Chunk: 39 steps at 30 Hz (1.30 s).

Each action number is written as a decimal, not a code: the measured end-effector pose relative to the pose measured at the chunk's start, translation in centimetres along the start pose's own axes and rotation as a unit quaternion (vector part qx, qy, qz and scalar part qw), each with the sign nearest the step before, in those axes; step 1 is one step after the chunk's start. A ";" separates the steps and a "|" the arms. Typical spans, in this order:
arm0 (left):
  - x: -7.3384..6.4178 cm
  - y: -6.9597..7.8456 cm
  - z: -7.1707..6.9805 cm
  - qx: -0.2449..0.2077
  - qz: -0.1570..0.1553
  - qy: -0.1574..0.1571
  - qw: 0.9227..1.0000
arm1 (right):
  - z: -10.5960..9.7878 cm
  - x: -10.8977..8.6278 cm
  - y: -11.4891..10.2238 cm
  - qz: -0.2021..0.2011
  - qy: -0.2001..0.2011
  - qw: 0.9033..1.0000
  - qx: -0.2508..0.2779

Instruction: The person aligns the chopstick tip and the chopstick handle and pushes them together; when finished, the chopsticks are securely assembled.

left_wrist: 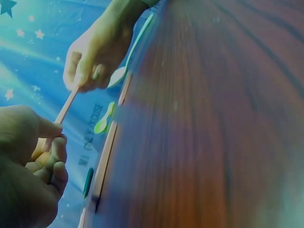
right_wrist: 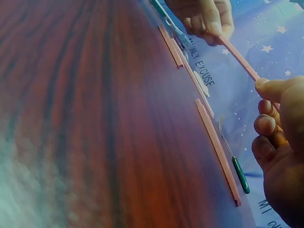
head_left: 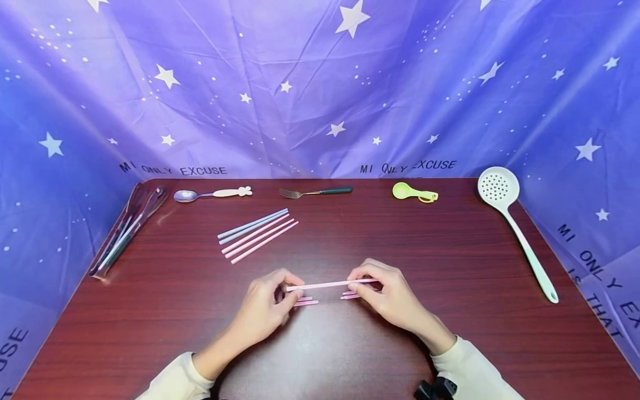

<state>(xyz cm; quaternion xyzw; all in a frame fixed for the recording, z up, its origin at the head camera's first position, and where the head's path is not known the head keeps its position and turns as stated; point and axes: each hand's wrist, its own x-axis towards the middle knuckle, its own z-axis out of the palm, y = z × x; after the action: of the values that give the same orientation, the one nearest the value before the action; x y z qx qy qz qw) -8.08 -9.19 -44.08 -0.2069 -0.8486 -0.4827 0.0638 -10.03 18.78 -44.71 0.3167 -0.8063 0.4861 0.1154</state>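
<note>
A thin pink straw (head_left: 324, 285) is held nearly level between the two hands, above the table. My left hand (head_left: 268, 300) pinches its left end between thumb and fingers. Toward its other end, my right hand (head_left: 389, 293) pinches the same straw, whose tip shows past the thumb. Short lengths of pink straw (head_left: 307, 303) stick out from behind the left hand, and more pink straw ends (head_left: 350, 296) show beside the right hand; the hands hide the rest. In the right wrist view, pink straw pieces (right_wrist: 218, 152) lie on the tabletop below the held one.
Blue straws (head_left: 252, 224) and several pink straws (head_left: 260, 241) lie slanted beyond the left hand. Along the back are a spoon (head_left: 212, 193), a fork (head_left: 316, 192) and a green measuring spoon (head_left: 415, 191). A clear pouch with utensils (head_left: 129, 230) lies left, a white skimmer (head_left: 525, 239) right.
</note>
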 end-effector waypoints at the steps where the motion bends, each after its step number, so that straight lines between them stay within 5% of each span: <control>1: -0.1 -0.1 -0.3 0.006 0.001 0.003 1.000 | 0.0 0.0 0.0 -0.001 -0.001 1.000 -0.001; 12: -0.8 -1.9 -3.4 0.085 0.022 0.043 0.995 | 0.0 0.0 0.4 0.017 0.005 1.000 0.002; 20: 0.2 -4.8 -5.6 0.108 0.026 0.099 0.989 | -0.6 -0.3 1.7 0.057 -0.017 0.998 -0.022; 39: 0.4 -7.4 -6.1 0.198 -0.025 0.136 0.970 | -1.1 -0.6 2.7 0.006 -0.092 0.994 -0.066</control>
<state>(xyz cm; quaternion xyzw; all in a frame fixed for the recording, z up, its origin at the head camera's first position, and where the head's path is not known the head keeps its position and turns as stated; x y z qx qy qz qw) -12.04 -17.53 -46.58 -0.1018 -0.9156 -0.3300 0.2060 -11.40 20.83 -46.43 0.3470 -0.8457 0.4012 0.0583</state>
